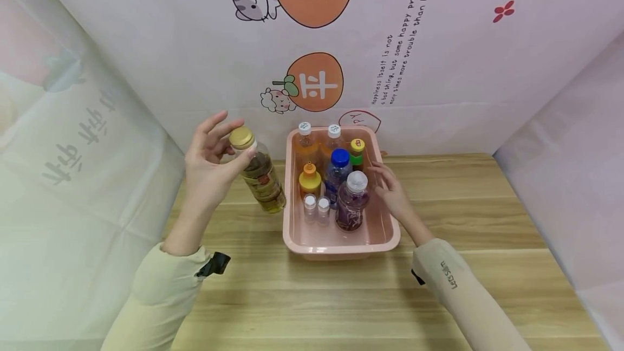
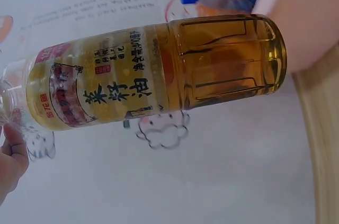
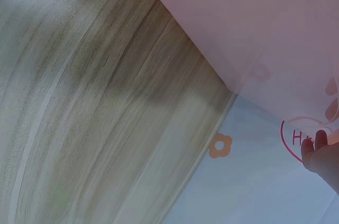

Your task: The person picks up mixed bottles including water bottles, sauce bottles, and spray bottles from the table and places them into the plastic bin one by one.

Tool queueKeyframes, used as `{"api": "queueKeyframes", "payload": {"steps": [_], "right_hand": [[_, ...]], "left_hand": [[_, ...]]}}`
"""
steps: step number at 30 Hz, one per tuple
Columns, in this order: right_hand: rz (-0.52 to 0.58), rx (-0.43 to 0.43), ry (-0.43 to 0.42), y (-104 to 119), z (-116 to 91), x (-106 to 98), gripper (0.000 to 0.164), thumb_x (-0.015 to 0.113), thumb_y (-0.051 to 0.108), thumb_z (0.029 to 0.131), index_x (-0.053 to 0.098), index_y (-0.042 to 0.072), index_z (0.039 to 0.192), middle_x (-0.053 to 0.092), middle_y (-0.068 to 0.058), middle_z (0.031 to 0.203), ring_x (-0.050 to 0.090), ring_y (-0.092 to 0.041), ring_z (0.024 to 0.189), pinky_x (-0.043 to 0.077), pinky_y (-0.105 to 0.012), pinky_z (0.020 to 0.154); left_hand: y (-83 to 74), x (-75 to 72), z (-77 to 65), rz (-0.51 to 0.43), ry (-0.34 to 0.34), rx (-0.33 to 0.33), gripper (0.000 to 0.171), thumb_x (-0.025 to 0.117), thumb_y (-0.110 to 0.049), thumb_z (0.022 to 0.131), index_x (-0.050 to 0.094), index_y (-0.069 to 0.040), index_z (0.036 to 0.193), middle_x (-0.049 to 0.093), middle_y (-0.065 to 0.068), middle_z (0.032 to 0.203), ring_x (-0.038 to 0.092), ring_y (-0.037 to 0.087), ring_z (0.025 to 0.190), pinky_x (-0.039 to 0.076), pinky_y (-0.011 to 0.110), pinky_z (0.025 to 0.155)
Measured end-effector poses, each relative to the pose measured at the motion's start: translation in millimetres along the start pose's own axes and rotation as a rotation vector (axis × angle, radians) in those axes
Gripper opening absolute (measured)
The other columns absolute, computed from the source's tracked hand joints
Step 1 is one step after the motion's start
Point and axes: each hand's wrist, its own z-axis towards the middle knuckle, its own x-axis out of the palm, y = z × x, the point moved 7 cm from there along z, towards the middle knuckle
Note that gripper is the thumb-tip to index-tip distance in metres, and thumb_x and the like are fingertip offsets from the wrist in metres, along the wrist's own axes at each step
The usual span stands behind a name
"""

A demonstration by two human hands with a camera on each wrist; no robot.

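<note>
My left hand (image 1: 213,164) grips a bottle of cooking oil (image 1: 265,180) near its gold cap, thumb and fingers round the top. The bottle leans beside the left wall of a pink tub (image 1: 341,249), with its base at the lower right. In the left wrist view, the oil bottle (image 2: 95,83) shows a Chinese label and amber oil; fingertips (image 2: 13,152) touch its neck. My right hand (image 1: 394,194) rests at the tub's right rim, its fingers loosely extended over the edge. The right wrist view shows only some fingertips (image 3: 318,147) near the tub's wall (image 3: 249,28).
The tub holds a blue-capped bottle (image 1: 339,169), a purple bottle (image 1: 352,205), a yellow squeeze bottle (image 1: 310,180), a yellow-capped bottle (image 1: 357,150), two small white-capped bottles (image 1: 310,207) and two taller white-capped bottles (image 1: 305,142). A wooden tabletop (image 1: 312,307) meets printed cloth walls (image 1: 195,42).
</note>
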Motion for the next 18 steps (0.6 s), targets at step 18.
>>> {"api": "queueKeyframes", "payload": {"steps": [18], "right_hand": [[0.004, 0.012, 0.004, 1.3, -1.6, 0.3, 0.051, 0.042, -0.015, 0.082, 0.044, -0.011, 0.132, 0.023, -0.02, 0.156, 0.01, -0.038, 0.148, 0.008, -0.055, 0.12]], "left_hand": [[-10.0, 67.1, -4.1, 0.044, 0.225, 0.025, 0.064, 0.071, 0.009, 0.076, 0.046, -0.001, 0.134, 0.061, 0.02, 0.128, 0.062, 0.002, 0.102, 0.045, 0.017, 0.076]]}}
